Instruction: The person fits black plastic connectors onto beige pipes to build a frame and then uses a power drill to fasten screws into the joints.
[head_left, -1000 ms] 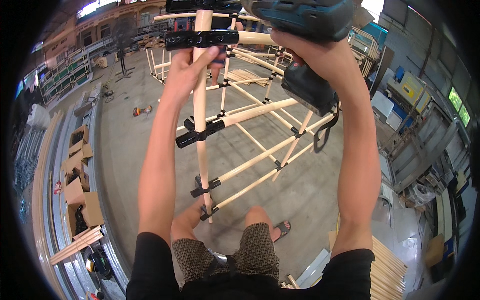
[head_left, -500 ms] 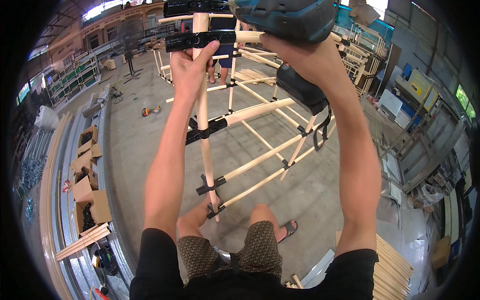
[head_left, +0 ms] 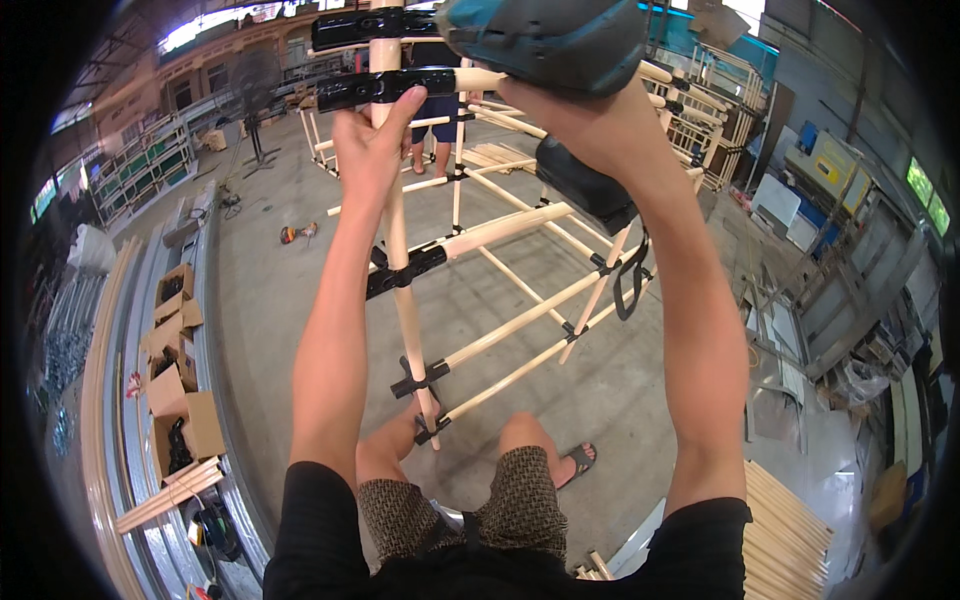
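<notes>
My left hand (head_left: 372,145) is closed around the cream upright pipe (head_left: 398,225), its thumb against a black pipe joint (head_left: 385,88). My right hand (head_left: 590,120) grips a blue-and-black cordless power drill (head_left: 545,45), whose battery base (head_left: 585,185) shows below the wrist, with a black strap (head_left: 630,280) dangling. The drill's front end is hard to make out beside the joints. A second black joint (head_left: 372,28) sits higher on the upright. Lower down, another joint (head_left: 405,272) carries a cream crosspipe (head_left: 505,230). The pipes form a standing rack frame.
Open cardboard boxes (head_left: 188,425) of black joints stand on metal profiles at left. An orange tool (head_left: 298,233) lies on the floor. Cream pipes (head_left: 790,530) are stacked at lower right. Behind the frame stands another person (head_left: 433,140); a floor fan (head_left: 257,90) is farther back.
My right hand and the drill have shifted slightly left and up in the picture, the top of the frame likewise. Both hands keep their holds.
</notes>
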Available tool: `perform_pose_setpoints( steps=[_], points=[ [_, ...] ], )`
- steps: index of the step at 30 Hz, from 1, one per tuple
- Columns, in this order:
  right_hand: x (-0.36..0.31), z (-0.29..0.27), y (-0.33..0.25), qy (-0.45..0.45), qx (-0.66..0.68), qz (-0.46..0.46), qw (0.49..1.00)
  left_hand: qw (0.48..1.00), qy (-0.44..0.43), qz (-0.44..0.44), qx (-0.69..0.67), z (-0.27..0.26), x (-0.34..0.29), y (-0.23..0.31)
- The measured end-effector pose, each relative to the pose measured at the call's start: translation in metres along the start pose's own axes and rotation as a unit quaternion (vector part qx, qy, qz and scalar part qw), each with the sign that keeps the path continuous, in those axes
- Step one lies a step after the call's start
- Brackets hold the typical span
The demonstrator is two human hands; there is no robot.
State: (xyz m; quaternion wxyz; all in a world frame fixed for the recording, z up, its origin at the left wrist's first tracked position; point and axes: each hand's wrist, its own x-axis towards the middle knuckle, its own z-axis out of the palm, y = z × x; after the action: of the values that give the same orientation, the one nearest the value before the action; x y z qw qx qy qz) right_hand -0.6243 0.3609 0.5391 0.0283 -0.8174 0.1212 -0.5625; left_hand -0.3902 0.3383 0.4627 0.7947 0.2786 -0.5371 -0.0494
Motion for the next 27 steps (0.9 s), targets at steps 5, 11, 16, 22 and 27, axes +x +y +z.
perform_pose_setpoints(
  steps=[5,11,16,22,27],
  points=[
    [0.002,0.005,0.008,0.02,0.092,-0.046,0.994,0.997,0.026,-0.031,0.066,0.004,-0.003,0.012],
    [0.014,0.008,0.005,0.04,-0.03,-0.04,0.998,0.994,-0.005,-0.062,0.086,0.0,0.004,0.009],
    [0.022,0.006,0.012,0.047,-0.033,-0.068,0.996,0.992,-0.004,-0.081,0.095,0.002,0.005,0.005],
    [0.014,0.001,0.01,-0.065,-0.032,-0.009,0.997,0.987,0.046,-0.036,0.149,0.006,0.0,0.017],
    [0.0,-0.018,-0.019,0.068,-0.062,0.002,0.996,0.991,0.027,-0.065,0.117,-0.003,0.001,0.006]
  ],
)
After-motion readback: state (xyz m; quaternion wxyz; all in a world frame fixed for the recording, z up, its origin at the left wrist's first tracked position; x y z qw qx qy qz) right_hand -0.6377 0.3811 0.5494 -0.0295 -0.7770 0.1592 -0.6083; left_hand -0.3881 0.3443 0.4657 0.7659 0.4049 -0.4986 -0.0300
